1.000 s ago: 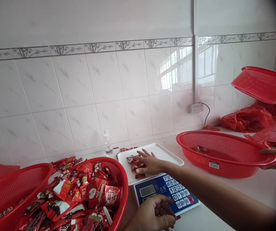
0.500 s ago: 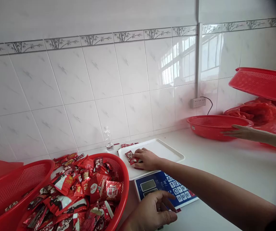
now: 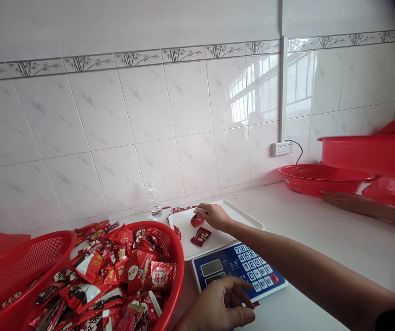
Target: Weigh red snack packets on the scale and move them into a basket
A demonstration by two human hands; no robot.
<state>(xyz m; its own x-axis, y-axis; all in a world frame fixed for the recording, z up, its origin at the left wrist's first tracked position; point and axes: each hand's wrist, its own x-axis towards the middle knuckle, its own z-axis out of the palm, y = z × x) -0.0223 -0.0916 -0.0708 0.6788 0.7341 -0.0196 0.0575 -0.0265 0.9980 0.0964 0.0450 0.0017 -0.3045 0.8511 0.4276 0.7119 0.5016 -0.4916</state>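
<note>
1. A plain tiled workroom, maybe a packing room or the back of a shop; which one is unclear.
2. Pale marbled tiles [image 3: 156, 101] cover the wall, with a bamboo-patterned border [image 3: 138, 57] and a reflected barred window [image 3: 238, 96].
3. A socket [image 3: 282, 148] sits low on the wall above a long white counter [image 3: 307, 234].
4. The counter holds a digital scale [image 3: 231, 271], a white tray [image 3: 183, 248], and a red basket [image 3: 180, 262] heaped with wrapped packets [image 3: 161, 276].

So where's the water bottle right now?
In the head view, the bottle stands left of centre against the tiled wall, just beyond the red basket of packets and beside the white tray's far left corner.
</note>
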